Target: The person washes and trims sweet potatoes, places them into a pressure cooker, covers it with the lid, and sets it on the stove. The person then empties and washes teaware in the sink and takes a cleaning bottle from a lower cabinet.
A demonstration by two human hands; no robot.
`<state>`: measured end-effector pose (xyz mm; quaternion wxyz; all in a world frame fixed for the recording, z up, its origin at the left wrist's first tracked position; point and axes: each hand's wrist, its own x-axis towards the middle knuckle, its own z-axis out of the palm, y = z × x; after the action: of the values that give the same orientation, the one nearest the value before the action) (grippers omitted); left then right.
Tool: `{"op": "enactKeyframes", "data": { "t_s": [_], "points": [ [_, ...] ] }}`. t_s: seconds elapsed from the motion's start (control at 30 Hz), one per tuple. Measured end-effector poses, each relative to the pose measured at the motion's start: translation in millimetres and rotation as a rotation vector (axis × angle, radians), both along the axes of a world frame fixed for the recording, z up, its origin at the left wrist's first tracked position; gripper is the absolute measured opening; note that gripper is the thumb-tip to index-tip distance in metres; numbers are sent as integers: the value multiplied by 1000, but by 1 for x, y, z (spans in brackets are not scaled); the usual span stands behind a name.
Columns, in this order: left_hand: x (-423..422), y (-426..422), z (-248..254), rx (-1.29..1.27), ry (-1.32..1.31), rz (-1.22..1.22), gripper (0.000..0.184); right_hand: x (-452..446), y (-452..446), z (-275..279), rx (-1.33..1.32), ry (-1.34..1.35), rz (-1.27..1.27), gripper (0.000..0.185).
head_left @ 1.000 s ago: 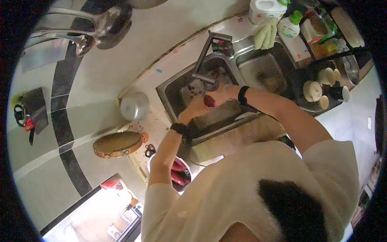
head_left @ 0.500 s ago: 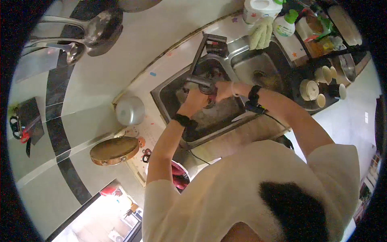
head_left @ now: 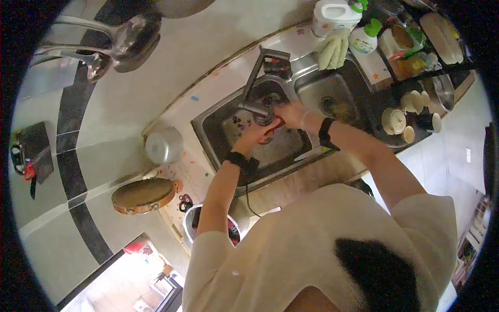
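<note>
Within the edges of the grey steel sink basin (head_left: pixel 288 148), the left hand (head_left: pixel 253 136) and right hand (head_left: pixel 292 113) are meeting at a reddish piece (head_left: pixel 277 123), finger grip unclear, small dark-purple pieces (head_left: pixel 238 122) already lying loose, this one not yet.

The person wears a cream shirt (head_left: pixel 306 229) with short, loose sleeves (head_left: pixel 426 216), a curved neckline (head_left: pixel 312 287) and a large black patch (head_left: pixel 377 265) with ragged edges. Black bands (head_left: pixel 326 132) circle both wrists, and a slim pale bracelet (head_left: pixel 305 118) sits nearer the right hand (head_left: pixel 291 113).
</note>
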<state>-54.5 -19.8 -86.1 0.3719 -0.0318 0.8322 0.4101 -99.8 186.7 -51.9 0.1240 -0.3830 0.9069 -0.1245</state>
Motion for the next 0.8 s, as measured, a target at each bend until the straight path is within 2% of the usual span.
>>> {"op": "enactKeyframes", "data": {
  "t_s": [0.07,0.1,0.13,0.17,0.2,0.23,0.3,0.4,0.43,0.5,0.57,0.6,0.63,0.7,0.73,0.8],
  "points": [
    [-1,-17,-67,-45,196,198,34,4,-23,24,107,-187,-78,26],
    [-3,-22,-85,-92,311,327,42,6,-31,34,162,-280,-119,24],
    [-2,-30,-79,-274,491,220,40,7,-36,37,148,-297,-83,24],
    [-1,-40,-64,-457,665,108,40,11,-39,22,9,-481,-236,26],
    [-4,-43,-50,-547,702,104,38,15,-42,-4,-133,-661,-388,28],
    [-6,-46,-33,-639,736,103,38,15,-46,-10,-199,-797,-472,28],
    [-13,-42,3,-622,529,320,36,17,-54,-8,-255,-1009,-592,26],
    [-16,-23,10,-378,562,691,30,18,-61,22,-208,-1256,-683,20],
    [-16,-11,6,-194,587,760,29,18,-62,25,-187,-1338,-713,18],
    [-14,17,-13,178,632,885,29,24,-51,-30,-460,-1175,-410,15],
    [-5,37,-53,494,539,837,32,21,-32,-51,-629,-1211,-282,10],
    [0,43,-66,650,487,804,35,19,-22,-49,-670,-1337,-313,7],
    [3,48,-55,727,463,792,35,18,-17,-45,-712,-1463,-348,10],
    [3,62,-16,891,425,758,36,21,-9,2,-927,-1616,-473,24],
    [4,65,-15,925,335,813,33,23,-6,19,-1037,-1691,-537,31],
    [8,68,-12,986,153,923,29,19,1,28,-1028,-1684,-714,36]
  ]
}}
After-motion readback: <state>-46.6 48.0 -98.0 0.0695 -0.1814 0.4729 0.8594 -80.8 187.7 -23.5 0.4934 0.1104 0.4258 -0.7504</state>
